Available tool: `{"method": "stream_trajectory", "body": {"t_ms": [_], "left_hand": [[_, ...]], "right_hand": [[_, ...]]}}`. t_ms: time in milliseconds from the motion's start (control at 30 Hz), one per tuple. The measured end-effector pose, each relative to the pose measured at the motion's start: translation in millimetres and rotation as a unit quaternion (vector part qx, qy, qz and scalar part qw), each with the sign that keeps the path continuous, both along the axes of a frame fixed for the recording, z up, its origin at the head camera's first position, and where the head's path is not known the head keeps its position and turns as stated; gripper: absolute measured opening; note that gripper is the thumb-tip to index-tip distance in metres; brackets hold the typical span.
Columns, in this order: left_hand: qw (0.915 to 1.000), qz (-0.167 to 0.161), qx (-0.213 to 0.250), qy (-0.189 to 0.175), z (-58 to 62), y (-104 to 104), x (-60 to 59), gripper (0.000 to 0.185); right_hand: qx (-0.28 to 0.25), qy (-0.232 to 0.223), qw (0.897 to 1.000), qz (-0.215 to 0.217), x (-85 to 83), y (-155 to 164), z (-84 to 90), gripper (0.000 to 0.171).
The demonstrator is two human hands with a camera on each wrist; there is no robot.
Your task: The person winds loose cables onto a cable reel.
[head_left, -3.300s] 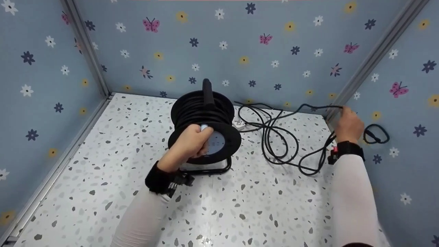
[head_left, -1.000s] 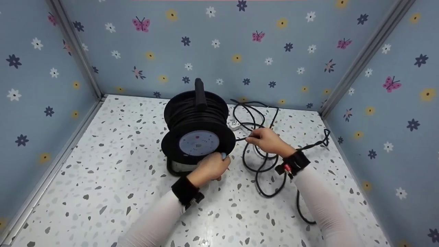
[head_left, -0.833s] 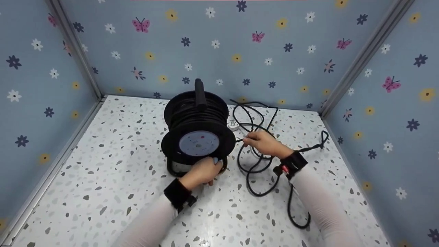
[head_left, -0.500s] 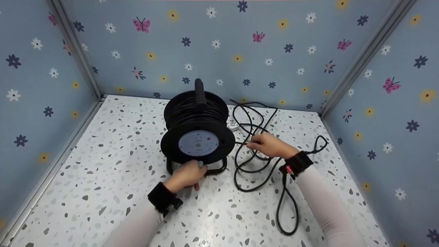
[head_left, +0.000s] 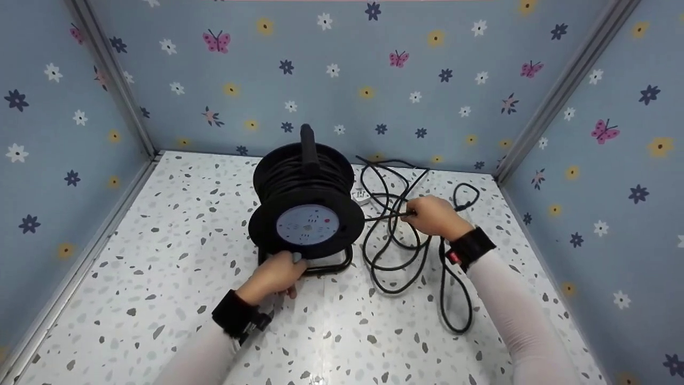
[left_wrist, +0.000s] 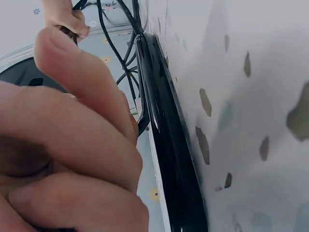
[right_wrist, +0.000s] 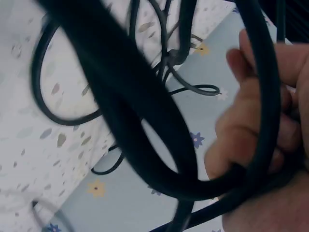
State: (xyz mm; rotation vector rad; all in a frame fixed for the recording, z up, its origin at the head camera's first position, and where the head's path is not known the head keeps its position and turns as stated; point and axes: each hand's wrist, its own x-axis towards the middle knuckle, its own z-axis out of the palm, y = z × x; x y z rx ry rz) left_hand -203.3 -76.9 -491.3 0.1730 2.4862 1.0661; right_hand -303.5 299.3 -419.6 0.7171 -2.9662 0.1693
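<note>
A black cable reel (head_left: pixel 306 187) with a pale blue socket face (head_left: pixel 308 224) stands upright on its black frame in the middle of the floor. My left hand (head_left: pixel 286 264) grips the pale knob (head_left: pixel 296 258) at the bottom edge of the reel's face. In the left wrist view its curled fingers (left_wrist: pixel 72 145) fill the left side beside a glossy black bar (left_wrist: pixel 166 159) of the reel. My right hand (head_left: pixel 419 213) pinches the black cable (head_left: pixel 385 216), which runs straight to the reel. In the right wrist view the cable (right_wrist: pixel 145 125) loops past the curled fingers (right_wrist: pixel 251 125).
Loose cable loops (head_left: pixel 406 267) lie on the speckled floor (head_left: pixel 160 240) right of the reel, reaching the back wall. A white plug (head_left: pixel 364 197) lies behind the reel. Blue flowered walls (head_left: pixel 342 80) close in the back, left and right.
My left hand has carried the knob clockwise round the reel's face, from the top to the bottom. My right hand came from the right wall to the reel, and the loose loops drew closer.
</note>
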Motion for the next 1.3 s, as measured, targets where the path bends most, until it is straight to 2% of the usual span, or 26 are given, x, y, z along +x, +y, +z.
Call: {"method": "stream_trajectory", "body": {"t_ms": [67,167,233,267,500,633,733,833,900,1033,1100,1167,1233,1300], "left_hand": [[1.0,0.002,-0.002,0.004,-0.7,-1.2,-0.7,0.037],[0.9998,0.012,-0.012,0.007,-1.0,-3.6,-2.0,0.039],[0.9997,0.02,-0.016,0.004,-1.2,-5.2,-3.0,0.039],[0.9996,0.023,-0.014,0.002,-1.1,-5.8,-3.4,0.039],[0.9998,0.012,-0.01,-0.014,1.3,-5.9,-4.4,0.041],[0.9994,0.018,-0.001,-0.03,2.4,-7.0,-2.6,0.04],[0.9993,0.02,0.0,-0.033,2.4,-8.7,-1.8,0.04],[0.9992,0.019,-0.001,-0.035,1.8,-10.4,-2.0,0.039],[0.9992,0.017,0.001,-0.036,1.8,-10.4,-2.9,0.04],[0.9988,0.018,0.007,-0.044,1.4,-11.2,-3.1,0.041],[0.9991,0.016,0.005,-0.039,0.9,-11.4,-3.2,0.041],[0.9996,0.01,0.002,-0.026,0.2,-11.8,-3.5,0.041],[0.9999,0.007,-0.004,-0.015,-0.3,-12.1,-4.1,0.041],[0.9999,0.006,-0.011,-0.005,-0.4,-12.3,-4.6,0.04]], "right_hand": [[0.034,0.092,0.995,-0.011,-6.5,9.5,-2.8,0.02],[0.061,0.219,0.974,-0.018,-16.4,30.0,-8.6,0.024],[0.062,0.263,0.963,-0.013,-21.8,43.8,-12.0,0.027],[0.061,0.272,0.96,-0.008,-23.7,49.3,-12.8,0.029],[0.073,0.225,0.972,-0.009,-30.5,73.6,-12.9,0.03],[0.077,0.21,0.974,0.019,-33.0,79.6,-13.5,0.037],[0.088,0.225,0.969,0.051,-32.1,82.9,-14.3,0.038],[0.109,0.251,0.96,0.061,-28.2,86.2,-13.1,0.042],[0.123,0.272,0.953,0.05,-26.0,87.9,-9.7,0.043],[0.11,0.301,0.947,-0.001,-22.5,85.9,-6.7,0.044],[0.085,0.297,0.951,-0.023,-20.9,82.9,-6.6,0.039],[0.061,0.269,0.96,-0.044,-18.8,80.1,-6.9,0.035],[0.024,0.209,0.975,-0.07,-15.8,77.6,-7.0,0.034],[-0.014,0.135,0.985,-0.103,-12.7,76.3,-7.1,0.035]]}}
